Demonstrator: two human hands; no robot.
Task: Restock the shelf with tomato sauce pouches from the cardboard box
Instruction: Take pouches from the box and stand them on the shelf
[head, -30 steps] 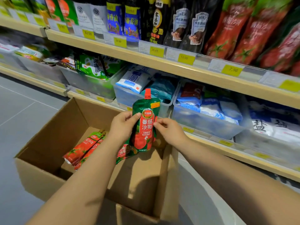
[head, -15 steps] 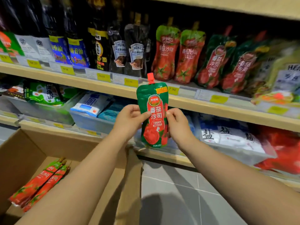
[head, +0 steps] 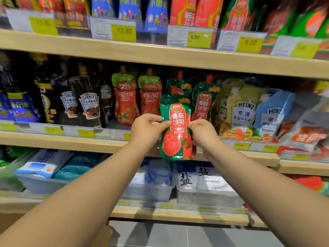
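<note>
Before the shelf [head: 106, 142], left hand [head: 147, 129] and right hand [head: 203, 133] pinch an upright pouch [head: 176, 129].

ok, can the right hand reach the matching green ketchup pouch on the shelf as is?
Probably not yet: the right hand is pinching the held pouch with the left hand. The shelf pouch sits just behind, with nothing between.

Bright, even store light; motion blur and wide-angle bending toward edges.
</note>
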